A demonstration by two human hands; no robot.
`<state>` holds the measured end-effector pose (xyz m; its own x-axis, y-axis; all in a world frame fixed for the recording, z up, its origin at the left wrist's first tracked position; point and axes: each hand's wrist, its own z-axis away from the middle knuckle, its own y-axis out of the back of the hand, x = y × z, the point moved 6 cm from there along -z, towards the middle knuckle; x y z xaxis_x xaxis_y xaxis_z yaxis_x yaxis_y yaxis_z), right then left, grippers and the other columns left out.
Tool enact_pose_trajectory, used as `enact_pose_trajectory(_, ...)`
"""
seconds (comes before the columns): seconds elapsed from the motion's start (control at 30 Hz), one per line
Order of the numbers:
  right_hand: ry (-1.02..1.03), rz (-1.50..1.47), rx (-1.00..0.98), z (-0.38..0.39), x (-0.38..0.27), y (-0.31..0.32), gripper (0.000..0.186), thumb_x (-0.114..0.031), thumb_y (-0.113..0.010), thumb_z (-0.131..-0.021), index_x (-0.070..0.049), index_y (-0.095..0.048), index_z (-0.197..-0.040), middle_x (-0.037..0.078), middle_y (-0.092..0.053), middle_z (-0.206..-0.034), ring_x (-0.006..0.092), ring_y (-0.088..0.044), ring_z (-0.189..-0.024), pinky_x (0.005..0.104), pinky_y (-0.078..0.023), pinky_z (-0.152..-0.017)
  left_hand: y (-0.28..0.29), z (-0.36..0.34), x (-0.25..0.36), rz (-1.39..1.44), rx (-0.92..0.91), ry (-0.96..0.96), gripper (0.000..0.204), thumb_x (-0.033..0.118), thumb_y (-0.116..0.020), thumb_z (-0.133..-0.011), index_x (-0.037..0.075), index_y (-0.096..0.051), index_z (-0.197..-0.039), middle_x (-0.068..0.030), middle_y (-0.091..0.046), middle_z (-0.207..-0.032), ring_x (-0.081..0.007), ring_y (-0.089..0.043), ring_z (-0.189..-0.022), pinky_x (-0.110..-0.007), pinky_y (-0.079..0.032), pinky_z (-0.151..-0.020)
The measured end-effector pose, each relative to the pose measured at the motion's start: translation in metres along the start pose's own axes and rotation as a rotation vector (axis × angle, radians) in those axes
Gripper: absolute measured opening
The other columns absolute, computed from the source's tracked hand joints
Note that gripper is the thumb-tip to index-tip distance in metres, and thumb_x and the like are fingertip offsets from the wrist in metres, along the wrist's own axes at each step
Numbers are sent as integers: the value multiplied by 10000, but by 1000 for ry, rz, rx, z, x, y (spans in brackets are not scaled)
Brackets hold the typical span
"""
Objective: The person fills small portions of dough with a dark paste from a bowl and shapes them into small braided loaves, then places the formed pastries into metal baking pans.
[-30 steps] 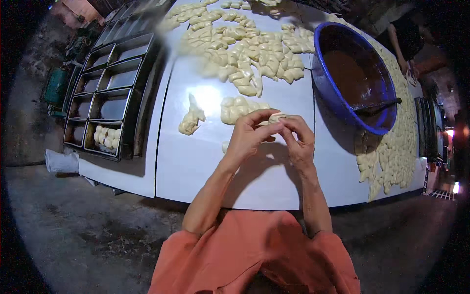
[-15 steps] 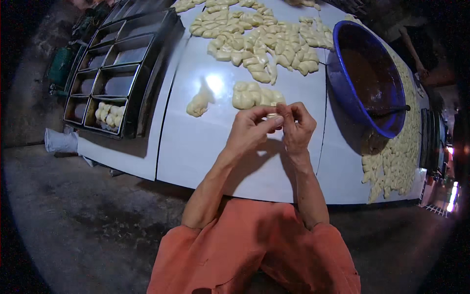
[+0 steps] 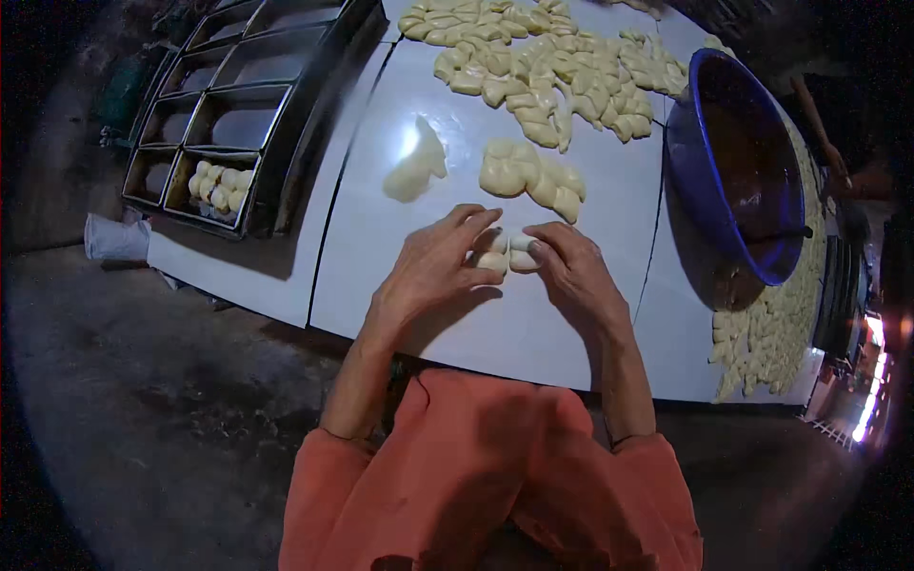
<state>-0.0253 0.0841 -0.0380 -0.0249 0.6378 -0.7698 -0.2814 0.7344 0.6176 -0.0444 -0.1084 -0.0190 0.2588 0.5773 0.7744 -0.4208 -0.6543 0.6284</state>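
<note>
Small pale dough balls (image 3: 491,261) sit close together on the white tabletop (image 3: 457,333), between my two hands. My left hand (image 3: 433,259) curls its fingers and thumb around the ones on the left. From the other side, my right hand (image 3: 579,269) has its fingertips on the right-hand dough balls (image 3: 523,253). Just beyond my fingers lies a lumpy clump of dough (image 3: 528,176). A pale yellowish patch (image 3: 415,171) is to the left of that clump; whether it is thin dough or oil I cannot tell.
Dark metal baking pans (image 3: 238,116) stand at the left, one compartment holding dough balls (image 3: 221,186). A big blue basin (image 3: 685,157) with brown contents is at the right. Dough pieces (image 3: 543,71) cover the far table; more dough (image 3: 762,343) lies beyond the basin. Another person's arm (image 3: 821,124) shows far right.
My hands were raised and pinched together; now they are apart and lower on the table, with dough balls between them. The whole view has shifted slightly.
</note>
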Motion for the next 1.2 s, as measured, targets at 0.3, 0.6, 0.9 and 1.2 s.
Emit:
enact_pose_trajectory(0.3, 132, 107, -49, 5, -32, -2, 409, -114, -731, -796, -24, -586, -1168, 158, -624, -1049, 351, -615, -996, 446, -493, -868, -20, -10, 10, -102, -104, -16, 444, 119, -745, -767, 40, -604, -1180, -152, -604, -1095, -361, -634, -975, -451, -508, -846)
enact_pose_trajectory(0.6, 222, 191, 9, 4, -33, -10, 444, -225, -728, -827, -60, -580, -1211, 141, -596, -1191, 343, -594, -1058, 433, -492, -894, -24, -5, 3, -98, -8, -24, 372, 117, -655, -758, 30, -609, -1117, -173, -610, -1055, -394, -622, -947, -473, -501, -831)
enact_pose_trajectory(0.9, -3, -133, -131, 2, -63, -28, 316, -147, -693, -815, 43, -624, -1057, 152, -659, -879, 215, -630, -764, 337, -506, -703, -12, 14, -14, 40, -16, 8, 266, 121, -634, -745, 33, -632, -996, -213, -641, -995, -400, -629, -948, -495, -486, -812)
enact_pose_trajectory(1.2, 390, -199, -9, -127, -201, -73, 407, -169, -774, -806, -41, -610, -1155, 112, -617, -1161, 246, -634, -966, 321, -524, -748, 201, 42, -55, -113, 182, -132, 602, 167, -689, -770, 41, -487, -1323, -205, -613, -1156, -397, -616, -1050, -455, -498, -913)
